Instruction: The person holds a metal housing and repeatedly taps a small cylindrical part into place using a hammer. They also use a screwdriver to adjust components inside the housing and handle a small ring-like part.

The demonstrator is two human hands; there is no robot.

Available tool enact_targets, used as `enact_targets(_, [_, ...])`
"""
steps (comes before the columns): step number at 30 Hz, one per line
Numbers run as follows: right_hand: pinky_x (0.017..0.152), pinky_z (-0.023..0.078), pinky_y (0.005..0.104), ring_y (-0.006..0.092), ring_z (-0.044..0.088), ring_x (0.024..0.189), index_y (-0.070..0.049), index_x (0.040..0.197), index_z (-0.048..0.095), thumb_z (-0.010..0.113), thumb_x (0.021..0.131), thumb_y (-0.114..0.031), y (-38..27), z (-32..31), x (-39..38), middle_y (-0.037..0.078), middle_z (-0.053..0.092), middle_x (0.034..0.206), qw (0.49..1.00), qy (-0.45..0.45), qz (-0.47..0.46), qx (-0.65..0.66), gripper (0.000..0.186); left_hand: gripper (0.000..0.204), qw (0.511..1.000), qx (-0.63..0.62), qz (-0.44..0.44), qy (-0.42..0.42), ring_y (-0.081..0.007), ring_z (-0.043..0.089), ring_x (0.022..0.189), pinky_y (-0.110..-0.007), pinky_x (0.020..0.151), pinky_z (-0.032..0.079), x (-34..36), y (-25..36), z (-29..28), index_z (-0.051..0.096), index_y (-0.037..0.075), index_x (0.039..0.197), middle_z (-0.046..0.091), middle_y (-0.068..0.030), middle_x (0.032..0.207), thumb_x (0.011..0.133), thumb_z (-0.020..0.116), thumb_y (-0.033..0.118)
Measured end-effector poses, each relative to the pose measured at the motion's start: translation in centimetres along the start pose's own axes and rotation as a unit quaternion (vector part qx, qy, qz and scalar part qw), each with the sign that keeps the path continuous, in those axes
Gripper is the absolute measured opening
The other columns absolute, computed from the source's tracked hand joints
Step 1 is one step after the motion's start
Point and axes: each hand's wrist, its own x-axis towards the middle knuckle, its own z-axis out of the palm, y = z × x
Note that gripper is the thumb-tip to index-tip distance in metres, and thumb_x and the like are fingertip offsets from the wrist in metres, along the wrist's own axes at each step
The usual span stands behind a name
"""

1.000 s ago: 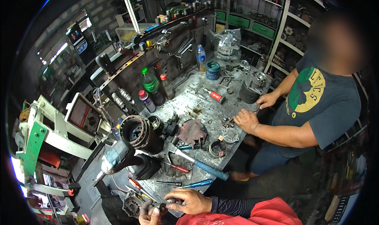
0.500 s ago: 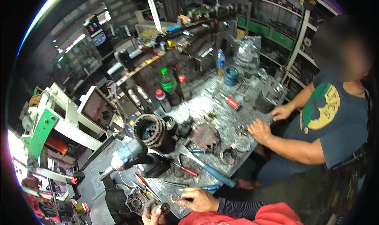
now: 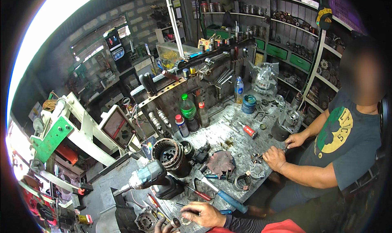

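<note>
Low in the picture, my left hand [image 3: 164, 226] is partly cut off by the lower edge. Its fingers are closed on a small dark round metal part [image 3: 176, 222]. Just to the right, my right hand [image 3: 204, 215] pinches a thin metal ring [image 3: 186, 221] under its curled fingers. An alternator end housing [image 3: 145, 221] lies left of my hands. Beyond them are a red-handled screwdriver [image 3: 200, 193], a blue-handled hammer [image 3: 228, 200] and a cordless impact wrench [image 3: 148, 175] standing on its battery.
A stator with copper windings [image 3: 168, 154], a brown rag [image 3: 221, 164] and bottles [image 3: 188, 106] crowd the bench [image 3: 220, 126]. At the right, a co-worker's hands [image 3: 274, 158] rest by the bench edge near small parts. A green-and-white metal frame [image 3: 77, 128] stands left.
The whole view has shifted, so the bench sits lower and further right. My right hand's ring has moved nearer to the round part in my left hand. Both hands keep their holds.
</note>
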Motion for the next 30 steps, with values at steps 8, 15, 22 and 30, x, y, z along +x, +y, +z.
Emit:
enact_targets(8, [0.084, 0.055, 0.0362, 0.0226, 0.072, 0.093, 0.001, 0.11, 0.074, 0.073, 0.099, -0.024, -2.7, -10.8, 10.7, 0.013, 0.075, 0.099, 0.965, 0.256, -0.052, 0.025, 0.027, 0.048, 0.998, -0.058, 0.001, 0.011, -0.009, 0.063, 0.082, -0.019, 0.068, 0.05, 0.8, -0.1, 0.5, 0.057, -0.001, 0.141, 0.066, -0.0029, 0.102, 0.097, 0.072, 0.009])
enact_targets(15, [0.078, 0.056, 0.0376, 0.0278, 0.075, 0.087, -0.008, 0.11, 0.077, 0.073, 0.093, -0.021, -3.9, -27.0, 27.8, 0.016, 0.077, 0.094, 0.833, 0.464, -0.119, -0.277, 0.021, 0.077, 0.999, -0.021, -0.003, 0.031, -0.02, 0.067, 0.106, -0.025, 0.082, 0.055, -0.2, 0.7, 1.0, 0.05, 0.002, 0.151, 0.068, -0.0121, 0.119, 0.077, 0.063, -0.016])
enact_targets(22, [0.092, 0.057, 0.0499, 0.0373, 0.073, 0.103, -0.02, 0.12, 0.078, 0.068, 0.092, -0.023, -4.8, -34.8, 35.7, 0.017, 0.077, 0.109, 0.748, 0.371, -0.017, -0.55, 0.03, 0.041, 0.985, -0.155, -0.014, 0.072, -0.0218, 0.07, 0.102, -0.043, 0.091, 0.059, 0.2, -1.3, -1.3, 0.059, -0.001, 0.139, 0.071, -0.0119, 0.112, 0.105, 0.064, 0.02])
enact_targets(30, [0.086, 0.06, 0.0491, 0.0373, 0.075, 0.099, -0.009, 0.099, 0.079, 0.058, 0.093, -0.014, -5.4, -35.9, 38.1, 0.019, 0.077, 0.103, 0.695, 0.265, -0.004, -0.668, 0.022, 0.031, 0.974, -0.224, 0.017, 0.021, -0.0213, 0.069, 0.102, -0.036, 0.091, 0.056, 0.1, -1.8, -2.2, 0.063, -0.003, 0.125, 0.072, -0.0103, 0.113, 0.109, 0.058, 0.022])
